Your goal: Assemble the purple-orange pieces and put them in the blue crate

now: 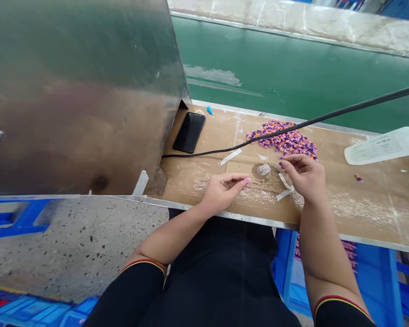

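Observation:
My left hand (pixel 223 191) is closed in a pinch over the cardboard, with a small pink piece (pixel 247 180) between thumb and forefinger. My right hand (pixel 305 175) also pinches, and a small dark purple piece (pixel 281 164) shows at its fingertips. Between the two hands stands a small clear plastic cap-like piece (pixel 263 170), on a damp-looking patch of cardboard. Just beyond my right hand lies a heap of small purple, orange and pink pieces (pixel 289 140). What exactly these pieces are is too small to make out.
A black cable (pixel 306 122) runs across above the cardboard-covered bench (pixel 327 200). A phone (pixel 189 132) lies near the large metal housing (pixel 82 100) on the left. A white translucent container (pixel 383 146) lies to the right. Behind runs a green belt (pixel 293 68); a blue crate (pixel 375 277) sits below.

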Demonstrator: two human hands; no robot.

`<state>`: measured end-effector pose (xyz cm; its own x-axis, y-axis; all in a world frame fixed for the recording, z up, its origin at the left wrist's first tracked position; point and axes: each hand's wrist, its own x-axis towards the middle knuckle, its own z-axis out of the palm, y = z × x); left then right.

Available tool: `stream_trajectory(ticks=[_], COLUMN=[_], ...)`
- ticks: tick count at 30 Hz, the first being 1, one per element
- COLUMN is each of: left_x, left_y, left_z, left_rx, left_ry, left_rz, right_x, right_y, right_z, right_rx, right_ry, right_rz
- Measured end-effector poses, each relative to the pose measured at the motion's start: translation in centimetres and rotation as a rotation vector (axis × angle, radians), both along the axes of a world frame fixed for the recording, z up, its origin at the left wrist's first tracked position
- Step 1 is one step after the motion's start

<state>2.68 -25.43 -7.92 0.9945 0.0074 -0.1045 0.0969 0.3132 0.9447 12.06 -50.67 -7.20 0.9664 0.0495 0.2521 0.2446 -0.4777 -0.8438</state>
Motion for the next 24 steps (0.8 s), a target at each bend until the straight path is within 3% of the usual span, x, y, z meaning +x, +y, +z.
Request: stream_trajectory(ticks=[4, 6, 10, 15, 19, 24], left_x=[2.3, 3.9, 6.4, 6.4, 5.7, 5.6], left_y=[0.6, 0.5, -0.4, -0.3, -0.1, -0.3], left_z=[2.3, 2.7, 0.9, -1.8, -1.8, -1.3], left_rx=[0.207, 0.284, 0.219, 0.025, -0.038, -0.079], left_ry=[-0.212, -0.305, -0.190, -0.004, -0.001, 0.034], left_rz=[-0.198, -0.232, -0.195, -0.167, -0.143, -0.114], right_x=[-0.2, -0.3, 0.0, 0.2, -0.3, -0.9], right_y=[-0.3, -0.1, 0.5, 0.8, 1.0, 1.1], right_z=[1.2, 1.8, 2.4, 2.0, 1.7, 2.7], right_rx=[-0.089, -0.203, -0.427, -0.537, -0.579, -0.585], right_ry=[0.022, -0.033, -0.128, -0.201, -0.239, -0.241], right_rz=[0.114, 0.180, 0.290, 0.345, 0.323, 0.297])
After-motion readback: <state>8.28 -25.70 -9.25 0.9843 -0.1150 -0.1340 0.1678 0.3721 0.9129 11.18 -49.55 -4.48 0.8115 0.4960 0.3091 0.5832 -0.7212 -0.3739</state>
